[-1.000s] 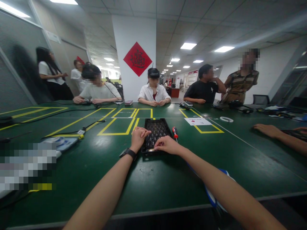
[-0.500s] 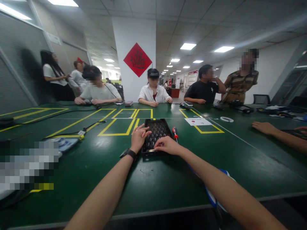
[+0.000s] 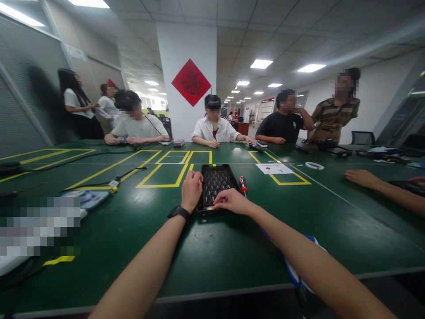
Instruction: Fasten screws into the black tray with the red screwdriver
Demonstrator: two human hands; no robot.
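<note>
One black tray (image 3: 209, 213) holds a piece (image 3: 210, 208), seemingly pinched by the right hand (image 3: 234, 202).

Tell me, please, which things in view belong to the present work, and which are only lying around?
Apparently in use:
black tray, left hand at its side
small light piece, by the right hand
red-and-black screwdriver beside the tray, possibly

Probably just lying about:
white paper sheet
white ring

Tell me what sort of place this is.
Probably an office used as a workshop: a long green table marked with yellow tape rectangles, a red-and-black screwdriver beside a black rectangular tray, and flat white ceiling lights.
</note>
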